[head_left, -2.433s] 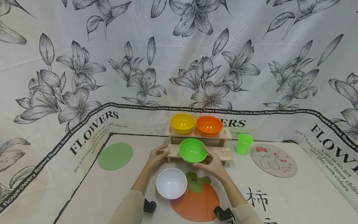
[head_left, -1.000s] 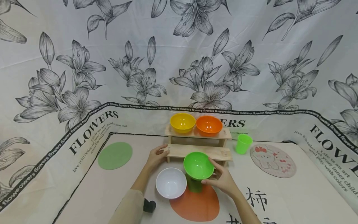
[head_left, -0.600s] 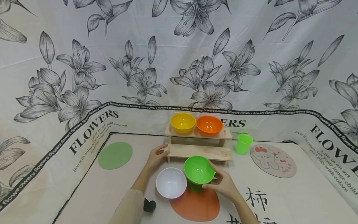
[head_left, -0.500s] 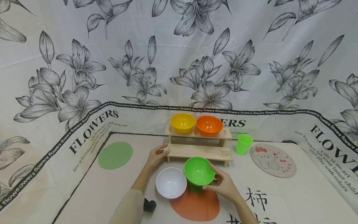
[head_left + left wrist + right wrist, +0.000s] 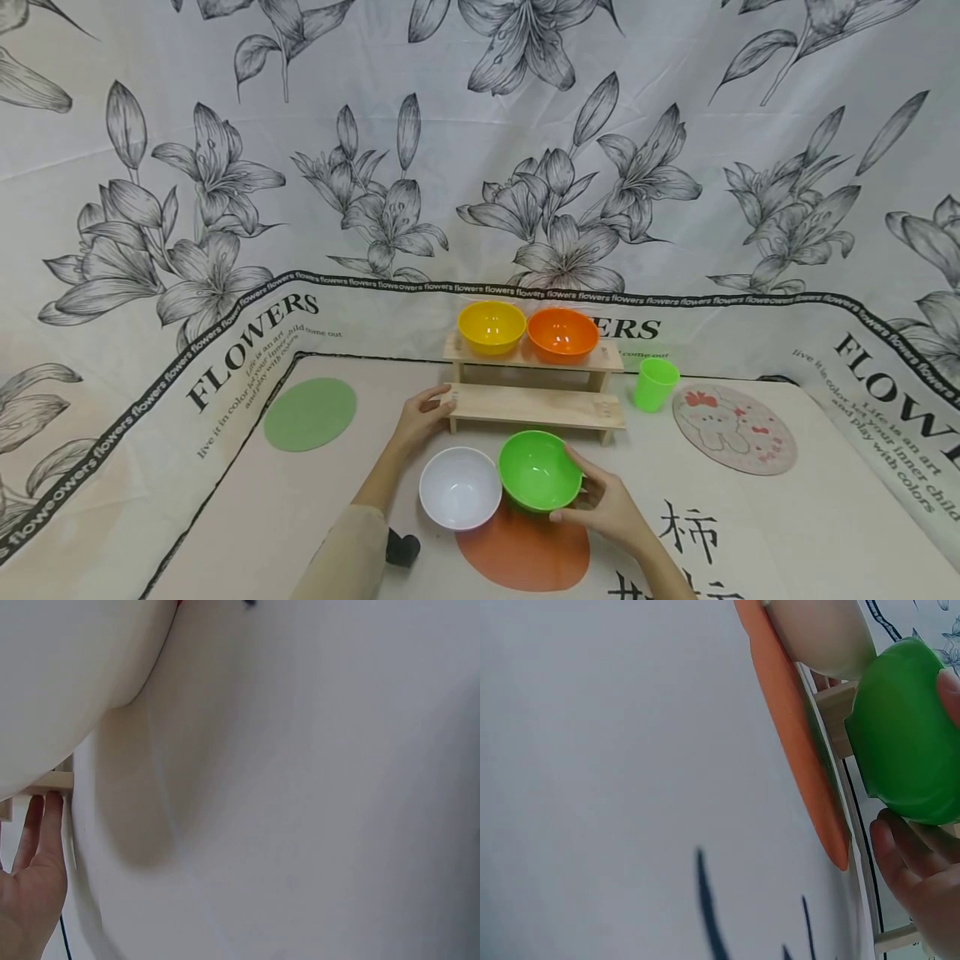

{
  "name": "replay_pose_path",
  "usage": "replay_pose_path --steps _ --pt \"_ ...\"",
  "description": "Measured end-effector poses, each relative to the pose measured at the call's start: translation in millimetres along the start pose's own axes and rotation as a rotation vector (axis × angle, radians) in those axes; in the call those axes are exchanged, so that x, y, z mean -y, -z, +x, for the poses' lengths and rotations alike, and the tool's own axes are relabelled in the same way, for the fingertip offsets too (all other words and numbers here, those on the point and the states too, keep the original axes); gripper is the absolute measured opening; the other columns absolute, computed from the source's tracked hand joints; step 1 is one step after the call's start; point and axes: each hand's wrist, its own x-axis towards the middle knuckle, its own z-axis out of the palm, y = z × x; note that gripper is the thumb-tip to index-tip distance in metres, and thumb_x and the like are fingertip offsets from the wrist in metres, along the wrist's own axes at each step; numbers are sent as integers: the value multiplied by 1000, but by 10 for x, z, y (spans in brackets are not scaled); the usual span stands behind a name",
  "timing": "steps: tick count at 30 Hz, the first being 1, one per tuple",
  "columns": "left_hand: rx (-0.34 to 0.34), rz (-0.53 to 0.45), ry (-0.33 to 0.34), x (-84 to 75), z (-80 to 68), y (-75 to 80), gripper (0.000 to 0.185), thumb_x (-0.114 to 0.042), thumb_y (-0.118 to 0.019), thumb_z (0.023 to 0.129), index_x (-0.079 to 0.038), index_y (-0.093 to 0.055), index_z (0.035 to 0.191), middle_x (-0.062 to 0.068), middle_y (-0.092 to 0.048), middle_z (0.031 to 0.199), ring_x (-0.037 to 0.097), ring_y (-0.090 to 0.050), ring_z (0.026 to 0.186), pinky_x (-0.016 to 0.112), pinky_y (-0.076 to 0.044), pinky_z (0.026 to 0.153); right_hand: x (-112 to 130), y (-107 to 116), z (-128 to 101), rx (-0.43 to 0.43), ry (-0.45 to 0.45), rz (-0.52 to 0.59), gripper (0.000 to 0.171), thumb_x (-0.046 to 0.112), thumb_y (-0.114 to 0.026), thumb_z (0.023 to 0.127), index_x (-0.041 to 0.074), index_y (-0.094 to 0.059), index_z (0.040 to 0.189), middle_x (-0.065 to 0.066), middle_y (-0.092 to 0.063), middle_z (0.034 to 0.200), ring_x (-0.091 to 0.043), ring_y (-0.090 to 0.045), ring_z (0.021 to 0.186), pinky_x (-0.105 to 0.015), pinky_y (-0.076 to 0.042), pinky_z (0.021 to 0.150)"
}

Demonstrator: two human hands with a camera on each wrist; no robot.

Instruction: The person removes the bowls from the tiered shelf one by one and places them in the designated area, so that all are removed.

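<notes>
A white bowl and a green bowl sit touching side by side near the table's front edge, just before a wooden two-step rack. Open cloth lies toward the left edge around a green mat, and toward the front right corner.

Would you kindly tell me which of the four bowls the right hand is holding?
The green bowl: the right hand grips its rim beside the white bowl, while the yellow and orange bowls sit untouched on the wooden shelf.
</notes>
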Motion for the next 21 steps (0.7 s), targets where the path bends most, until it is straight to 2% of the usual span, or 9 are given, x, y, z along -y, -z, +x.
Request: replay_pose_path --steps 2,5,8,10,14,19,21 --pt "-1 1 3 -1 2 -3 46 -9 -67 87 3 -53 129 29 -59 115 24 -63 95 36 -56 85 1 4 -18 1 -7 -3 89 -6 -77 70 -10 -25 142 -35 -26 143 -6 -58 107 -27 -54 87" --pt "-1 2 1 -3 1 -8 46 -9 -67 87 3 -53 130 29 -59 115 24 -63 96 37 -56 85 6 12 -41 0 -13 -25 88 -5 -77 70 -11 -26 142 -36 -27 142 -25 -57 112 -29 -54 88" --pt "0 0 1 -11 -3 -10 46 -8 -67 87 3 -53 129 29 -59 115 24 -63 95 37 -56 85 7 23 -61 7 -16 -42 88 -5 -78 71 -13 -26 141 -37 -29 141 -45 -51 113 -33 -54 88" --pt "4 -4 0 -15 0 -8 46 -8 -66 88 4 -52 129 30 -58 115 24 -63 95 38 -56 85 8 29 -72 16 -16 -49 88 -4 -78 71 -14 -25 141 -39 -29 140 -49 -49 112 -35 -54 88" --pt "15 -3 7 -14 9 2 46 -5 -65 88 6 -50 130 32 -57 116 23 -63 94 40 -55 86 1 42 -89 35 -6 -44 88 -4 -77 71 -16 -23 140 -41 -30 137 -43 -51 112 -35 -54 89" --pt "9 -2 6 -22 -6 -3 46 -6 -65 88 6 -50 130 32 -57 116 23 -63 95 40 -55 87 -18 51 -116 60 3 -22 88 -4 -77 72 -18 -22 139 -43 -28 137 -15 -57 111 -29 -52 90" --pt "1 -6 3 -27 -15 -10 46 -8 -66 88 5 -51 130 30 -58 116 24 -63 96 40 -55 87 -31 59 -129 69 7 -22 88 -4 -77 72 -18 -22 139 -43 -28 137 -9 -56 110 -27 -52 90"
